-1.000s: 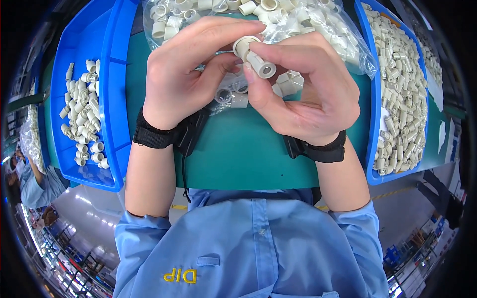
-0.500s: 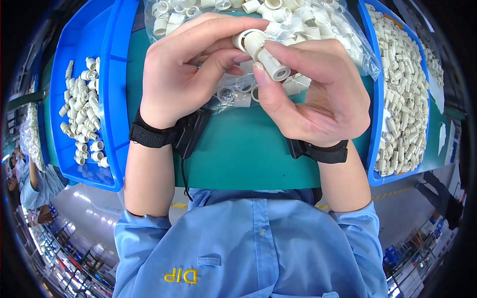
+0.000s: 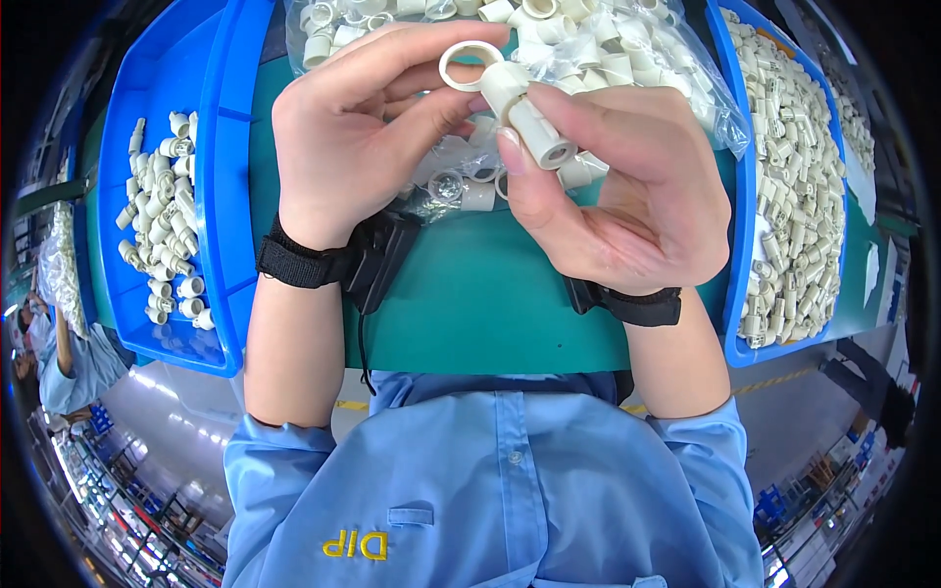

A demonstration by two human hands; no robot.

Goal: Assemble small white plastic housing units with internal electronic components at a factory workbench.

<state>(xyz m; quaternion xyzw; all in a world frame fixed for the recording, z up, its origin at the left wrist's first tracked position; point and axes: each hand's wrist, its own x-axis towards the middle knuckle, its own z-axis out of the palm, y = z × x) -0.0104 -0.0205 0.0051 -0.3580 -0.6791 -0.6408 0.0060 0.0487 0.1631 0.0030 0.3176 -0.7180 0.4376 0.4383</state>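
Above the table's far half, my right hand (image 3: 637,186) pinches a white plastic cylindrical fitting (image 3: 537,132) between thumb and forefinger, its round hollow end tilted down toward me. Up against the upper end of that fitting is a wide white plastic ring (image 3: 443,71). My left hand (image 3: 343,137) is closed on this ring, forefinger along its far side and thumb at its near edge. Whether ring and fitting are joined or only touching, I cannot tell. Behind both hands lies a clear plastic bag (image 3: 720,122) with many white short sleeves (image 3: 616,67).
To the left, a blue bin (image 3: 221,196) holds a loose heap of white fittings (image 3: 162,211). Another blue bin (image 3: 742,235) on the right is filled with small white parts (image 3: 794,186). The green tabletop (image 3: 480,304) ends just before my body. A co-worker's sleeve (image 3: 74,377) shows far left.
The ring has turned and shifted left, so its round opening shows more fully. My left hand has moved slightly left with it; the right hand keeps its pinch on the fitting.
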